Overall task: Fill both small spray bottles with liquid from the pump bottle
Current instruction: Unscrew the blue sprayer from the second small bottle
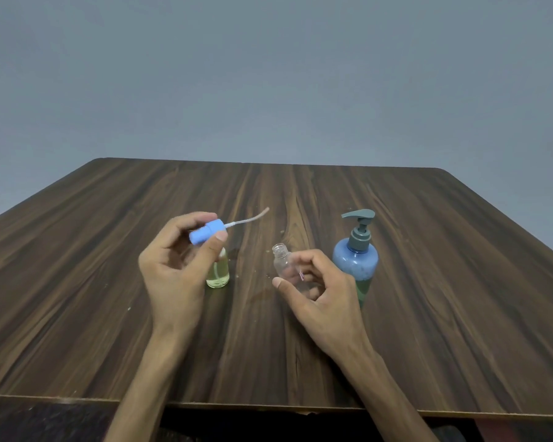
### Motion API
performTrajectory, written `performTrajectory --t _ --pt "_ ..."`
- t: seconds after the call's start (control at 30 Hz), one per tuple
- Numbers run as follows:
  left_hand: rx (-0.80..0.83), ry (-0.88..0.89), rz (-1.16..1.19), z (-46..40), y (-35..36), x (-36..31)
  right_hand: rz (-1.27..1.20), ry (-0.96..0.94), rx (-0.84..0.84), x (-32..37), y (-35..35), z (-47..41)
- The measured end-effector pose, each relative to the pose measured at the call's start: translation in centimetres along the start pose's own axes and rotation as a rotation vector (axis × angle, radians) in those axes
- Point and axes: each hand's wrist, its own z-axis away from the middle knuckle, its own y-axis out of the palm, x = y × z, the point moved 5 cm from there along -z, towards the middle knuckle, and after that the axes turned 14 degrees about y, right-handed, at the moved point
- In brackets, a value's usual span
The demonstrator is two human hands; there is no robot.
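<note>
A wooden table [109, 282] seen from above, two bare hands over its middle. On the left, the left hand [173, 269] pinches a blue spray cap [205, 236] between thumb and fingertips, its thin dip tube [249, 219] curving up and right; the tube looks soft and easily kinked, so the cap body is the better hold. Just behind that hand stands a small bottle [219, 269] filled with yellowish liquid. In the centre, the right hand [316, 291] curls around an empty clear bottle [283, 263], tilted with its neck open. It looks light, thin-walled and smooth, probably slippery if wet; gripping the body keeps the mouth clear. At right stands the blue pump bottle [355, 260], partly full and likely the heaviest item.
</note>
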Motion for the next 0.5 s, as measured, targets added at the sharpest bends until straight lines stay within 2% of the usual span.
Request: performTrajectory --t 0.17,0.33,0.5 --pt "0.251 0.096 -0.464 1.4 1.3 1.6 0.012 -0.056 -0.044 0.5 -0.1 0.2" --pt "0.510 0.103 -0.765 3.0 3.4 3.8 0.052 -0.139 -0.086 0.8 -0.1 0.3" --pt "0.580 0.160 -0.918 3.0 4.1 4.7 0.026 -0.118 -0.056 0.5 0.2 0.2"
